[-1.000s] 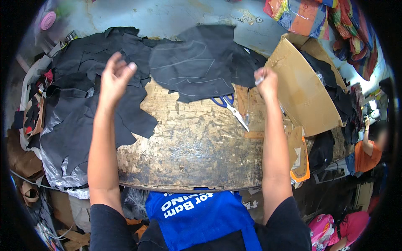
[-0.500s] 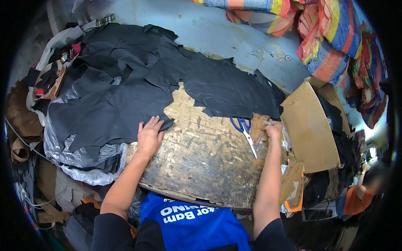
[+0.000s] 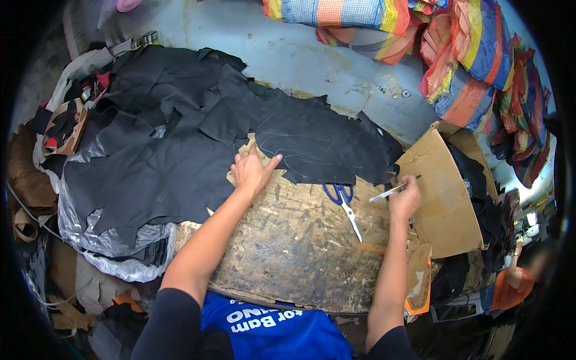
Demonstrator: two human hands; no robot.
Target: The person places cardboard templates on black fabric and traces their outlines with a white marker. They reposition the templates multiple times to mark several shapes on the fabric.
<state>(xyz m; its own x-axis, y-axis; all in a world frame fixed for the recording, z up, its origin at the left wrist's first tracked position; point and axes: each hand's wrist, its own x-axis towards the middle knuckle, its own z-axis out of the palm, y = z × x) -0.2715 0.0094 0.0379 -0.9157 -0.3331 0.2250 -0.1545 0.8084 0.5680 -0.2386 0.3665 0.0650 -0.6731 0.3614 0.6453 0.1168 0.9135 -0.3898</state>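
My left hand is open, fingers spread, over the worn wooden board at the edge of the black leather-like sheets. Whether a tan piece lies under its fingers, I cannot tell. My right hand grips a pale, slim pen, its tip pointing left. Left of that hand, blue-handled scissors lie with their handles at the edge of a black sheet marked with light curved outlines. A small brown strip lies by the blade tips.
An opened cardboard box holding black material stands at the right. Clear plastic wraps the stack at the left. Striped woven sacks lie against the pale blue wall. A person in orange is at the far right.
My left hand has moved right, off the black sheet to the board. My right hand has lifted with the pen. Brown pieces beside the scissors are gone from there. The view has shifted slightly.
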